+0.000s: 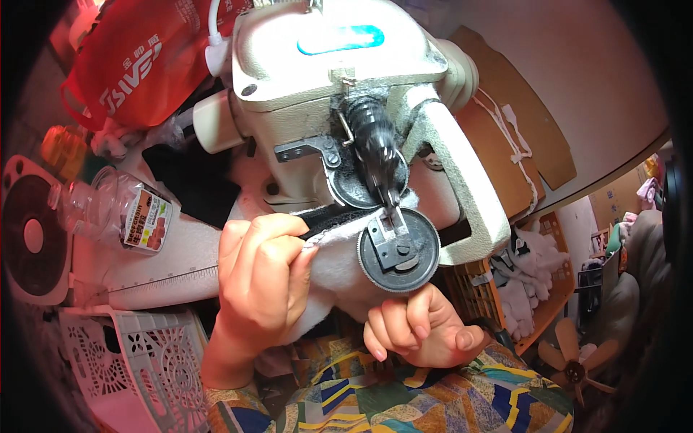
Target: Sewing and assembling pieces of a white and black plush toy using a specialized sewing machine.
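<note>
A cream-coloured fur sewing machine (289, 79) stands in front of me, with a black needle arm and a round knurled black feed disc (419, 267) at its front. White fluffy fabric (336, 267) hangs beside the disc, and a black fabric strip (325, 216) runs along its upper edge to the needle area. My left hand (263, 267) pinches the layered edge between thumb and fingers, left of the disc. Just below the disc is my right hand (419, 328), its fingers loosely curled and its thumb apart, with nothing visible in it. Its raised finger is close to the disc's lower rim.
A clear plastic jar (119, 213) lies on the worktop at left, near a round black fan or speaker (32, 234) and a red bag (151, 65). White plastic crate (155, 361) sits lower left. At right are an orange basket (552, 267) of white scraps and a small fan (575, 368).
</note>
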A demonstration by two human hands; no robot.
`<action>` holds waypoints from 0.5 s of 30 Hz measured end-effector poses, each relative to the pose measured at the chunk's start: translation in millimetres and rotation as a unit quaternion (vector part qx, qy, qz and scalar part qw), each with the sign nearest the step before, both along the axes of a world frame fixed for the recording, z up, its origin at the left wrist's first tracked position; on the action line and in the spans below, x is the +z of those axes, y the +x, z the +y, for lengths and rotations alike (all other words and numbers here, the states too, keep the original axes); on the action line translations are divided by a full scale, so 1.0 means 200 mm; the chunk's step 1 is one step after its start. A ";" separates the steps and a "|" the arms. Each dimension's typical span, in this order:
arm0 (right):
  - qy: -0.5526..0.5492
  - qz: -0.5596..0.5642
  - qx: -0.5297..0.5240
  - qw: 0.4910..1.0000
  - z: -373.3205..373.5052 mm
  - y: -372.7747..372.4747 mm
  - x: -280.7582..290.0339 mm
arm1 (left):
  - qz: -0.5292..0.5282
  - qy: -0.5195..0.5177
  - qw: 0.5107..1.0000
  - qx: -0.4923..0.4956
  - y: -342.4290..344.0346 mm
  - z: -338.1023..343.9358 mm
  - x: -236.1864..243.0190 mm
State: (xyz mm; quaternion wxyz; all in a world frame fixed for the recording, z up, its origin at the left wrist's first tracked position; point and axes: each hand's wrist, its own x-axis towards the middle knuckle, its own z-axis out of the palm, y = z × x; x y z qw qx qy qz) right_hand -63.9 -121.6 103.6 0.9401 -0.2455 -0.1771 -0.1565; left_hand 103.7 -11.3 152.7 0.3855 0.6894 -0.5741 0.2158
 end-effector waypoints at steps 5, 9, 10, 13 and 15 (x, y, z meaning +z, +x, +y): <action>-0.051 0.034 -0.068 0.996 -0.01 -0.02 -0.02 | -0.031 -0.023 0.999 0.004 -0.03 -0.07 0.01; -0.235 0.145 -0.308 0.910 0.00 -0.04 -0.14 | -0.047 -0.009 0.999 0.017 -0.04 -0.08 0.02; -0.275 0.205 -0.397 0.851 0.02 -0.02 -0.15 | -0.041 0.020 0.999 0.009 -0.04 -0.07 0.06; -0.332 0.276 -0.465 0.773 0.04 0.04 -0.23 | 0.047 0.110 0.982 -0.145 0.00 -0.03 0.16; -0.435 0.288 -0.418 0.744 -0.02 0.02 -0.25 | 0.096 0.099 0.959 -0.249 0.08 -0.02 0.14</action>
